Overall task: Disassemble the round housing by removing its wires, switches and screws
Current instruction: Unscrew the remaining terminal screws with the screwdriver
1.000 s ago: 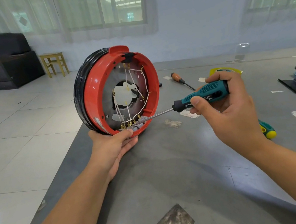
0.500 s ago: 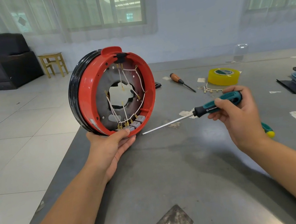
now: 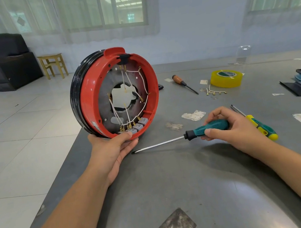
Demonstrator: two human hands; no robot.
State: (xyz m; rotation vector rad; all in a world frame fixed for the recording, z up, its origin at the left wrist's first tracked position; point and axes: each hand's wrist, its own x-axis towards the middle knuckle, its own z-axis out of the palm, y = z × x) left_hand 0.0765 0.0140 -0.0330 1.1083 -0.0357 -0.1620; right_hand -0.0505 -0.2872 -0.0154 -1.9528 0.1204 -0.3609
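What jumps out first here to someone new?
The red round housing, stood on edge at the table's left edge, white wires crossing inside, left hand steadying it from below. Then the teal screwdriver held low over the table in the right hand.

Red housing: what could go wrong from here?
1. The red housing stands on edge near the table's left edge, gripped only at the bottom by the left hand; it could roll or tip off.
2. White wires and grey switches are still attached; pulling could snap terminals.
3. The teal screwdriver, held by the right hand, points its tip at the left hand; a slip could jab it.
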